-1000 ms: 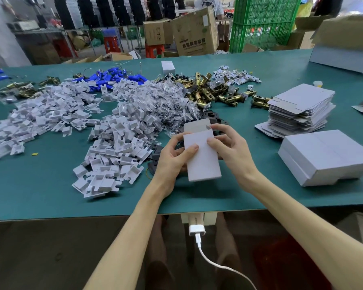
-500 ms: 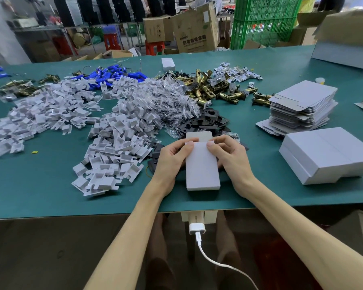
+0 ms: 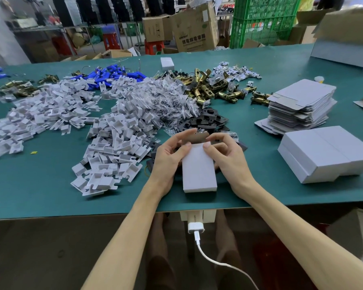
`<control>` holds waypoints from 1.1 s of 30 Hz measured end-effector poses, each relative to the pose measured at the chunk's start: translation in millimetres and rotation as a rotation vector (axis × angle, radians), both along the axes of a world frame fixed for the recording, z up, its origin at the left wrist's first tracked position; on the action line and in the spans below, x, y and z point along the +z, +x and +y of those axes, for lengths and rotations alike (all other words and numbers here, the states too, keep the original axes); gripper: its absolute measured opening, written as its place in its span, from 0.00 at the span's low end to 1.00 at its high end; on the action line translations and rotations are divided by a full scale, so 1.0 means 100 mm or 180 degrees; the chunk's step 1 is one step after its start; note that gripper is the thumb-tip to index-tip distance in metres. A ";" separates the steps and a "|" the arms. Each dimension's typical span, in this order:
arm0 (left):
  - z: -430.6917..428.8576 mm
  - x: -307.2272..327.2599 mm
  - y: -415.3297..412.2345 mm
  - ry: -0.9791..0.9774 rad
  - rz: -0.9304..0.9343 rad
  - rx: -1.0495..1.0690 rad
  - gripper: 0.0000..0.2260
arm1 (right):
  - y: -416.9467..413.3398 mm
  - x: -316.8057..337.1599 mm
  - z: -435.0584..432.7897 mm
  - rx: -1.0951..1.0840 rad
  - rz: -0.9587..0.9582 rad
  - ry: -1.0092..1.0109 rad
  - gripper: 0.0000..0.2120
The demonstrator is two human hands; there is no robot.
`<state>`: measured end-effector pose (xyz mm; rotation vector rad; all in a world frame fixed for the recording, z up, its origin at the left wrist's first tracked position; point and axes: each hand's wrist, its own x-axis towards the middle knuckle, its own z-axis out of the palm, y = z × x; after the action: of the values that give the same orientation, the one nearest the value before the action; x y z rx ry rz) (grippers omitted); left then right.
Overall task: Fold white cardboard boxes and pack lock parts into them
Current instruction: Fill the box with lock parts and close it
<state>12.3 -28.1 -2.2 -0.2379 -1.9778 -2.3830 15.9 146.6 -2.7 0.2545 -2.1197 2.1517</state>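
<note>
Near edge of green table (image 3: pixel 50 185) | white cardboard box (image 3: pixel 198 172) is lying lengthwise, pointing away from worker | left hand (image 3: pixel 167 159) and right hand (image 3: pixel 226 158) are gripping its sides, equally near the raised far-end flap (image 3: pixel 197 137)

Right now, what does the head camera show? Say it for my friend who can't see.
The left hand and right hand hold a white box at its far flap, on a green table. Around lie heaps of white card pieces, brass lock parts and a stack of flat boxes.
</note>
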 end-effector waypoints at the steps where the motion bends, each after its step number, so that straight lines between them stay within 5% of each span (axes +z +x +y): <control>1: 0.01 0.00 0.00 0.0025 -0.0009 0.0018 0.18 | 0.00 0.00 0.00 -0.0026 -0.0050 -0.0073 0.11; 4: 0.02 0.03 0.01 0.0009 -0.0061 0.0092 0.17 | 0.00 0.01 -0.01 -0.0045 -0.0190 -0.0179 0.17; 17: 0.00 -0.06 0.00 -0.0207 -0.0082 0.0110 0.06 | -0.03 -0.03 0.00 -0.0047 -0.0244 -0.0095 0.11; 33: 0.00 -0.05 -0.02 -0.0039 -0.0367 0.0430 0.09 | 0.03 0.06 0.04 0.0327 -0.0474 -0.0067 0.10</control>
<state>10.1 -28.4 -7.0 0.0329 -1.9856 -2.3502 18.4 150.2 3.2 0.2118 -2.2062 2.3169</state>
